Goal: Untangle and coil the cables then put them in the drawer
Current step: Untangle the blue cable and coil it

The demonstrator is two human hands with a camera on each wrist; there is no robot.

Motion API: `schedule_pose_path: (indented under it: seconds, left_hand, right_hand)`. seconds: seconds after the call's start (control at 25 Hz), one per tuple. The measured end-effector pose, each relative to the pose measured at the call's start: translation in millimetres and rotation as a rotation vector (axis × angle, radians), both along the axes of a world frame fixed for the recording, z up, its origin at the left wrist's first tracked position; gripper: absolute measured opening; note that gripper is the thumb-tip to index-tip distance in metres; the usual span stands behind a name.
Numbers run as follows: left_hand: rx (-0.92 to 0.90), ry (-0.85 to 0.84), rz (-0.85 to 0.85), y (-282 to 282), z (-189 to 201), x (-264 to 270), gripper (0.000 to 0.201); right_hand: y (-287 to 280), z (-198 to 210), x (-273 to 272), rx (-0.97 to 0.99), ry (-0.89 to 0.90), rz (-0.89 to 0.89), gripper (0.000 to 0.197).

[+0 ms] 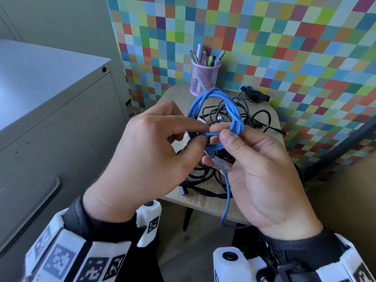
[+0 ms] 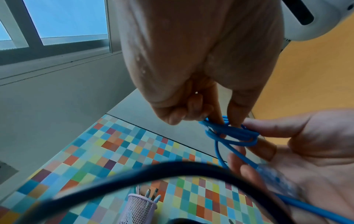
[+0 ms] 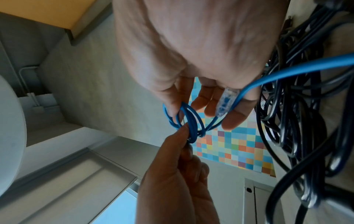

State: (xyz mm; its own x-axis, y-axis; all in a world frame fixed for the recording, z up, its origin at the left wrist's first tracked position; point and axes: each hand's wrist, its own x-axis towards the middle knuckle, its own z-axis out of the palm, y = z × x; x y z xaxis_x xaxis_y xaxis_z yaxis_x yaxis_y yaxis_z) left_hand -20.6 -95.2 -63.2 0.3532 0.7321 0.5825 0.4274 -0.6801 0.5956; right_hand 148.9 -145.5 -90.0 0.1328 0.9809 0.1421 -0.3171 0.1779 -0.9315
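Both hands hold a coiled blue network cable above the small worktop.

The left hand pinches the gathered strands of the blue network cable between thumb and forefinger, its grip narrow, the other fingers curled. The right hand holds the same bundle just beside it with a thumb-and-forefinger grip; the cable's clear plug lies across its fingers, and a loose end hangs down past the palm. The coil stands upright over a tangle of black cables spread on the wooden worktop. A pink mesh pen cup filled with pens stands at the worktop's far edge, against a checkered multicoloured wall. A grey cabinet stands to the left.
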Motion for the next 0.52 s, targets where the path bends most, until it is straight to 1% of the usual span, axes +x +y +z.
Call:
schedule_pose_path:
  seconds: [0.08,0.12,0.2,0.28,0.36,0.44,0.52]
  left_hand:
    - [-0.052,0.045,-0.02,-1.8,4.8,-2.4,0.002]
    - [-0.106,0.064,-0.02,-2.4,6.9,-2.4,0.01]
    - [-0.287,0.071,-0.056,-2.1,8.8,-3.0,0.021]
    - [-0.484,-0.01,-0.119,-1.4,11.3,-5.1,0.036]
    - [-0.618,-0.133,-0.207,-1.3,12.2,-6.5,0.045]
    - [-0.675,-0.187,-0.266,-2.2,12.8,-6.2,0.047]
    - [-0.642,-0.146,-0.28,-4.0,12.6,-5.3,0.041]
  right_hand:
    - [0.3,-1.8,3.9,0.037,-0.107,-0.026,0.017]
    - [0.3,-3.0,5.2,0.063,-0.19,-0.051,0.017]
    - [1.0,-6.0,5.2,0.11,-0.353,-0.103,0.016]
    - [1.9,-9.0,1.7,0.166,-0.512,-0.159,0.016]
    - [2.6,-10.3,-2.3,0.232,-0.63,-0.204,0.016]
    - [2.9,-8.1,-2.5,0.226,-0.606,-0.204,0.016]
    - [2.4,-3.9,1.7,0.148,-0.474,-0.212,0.016]
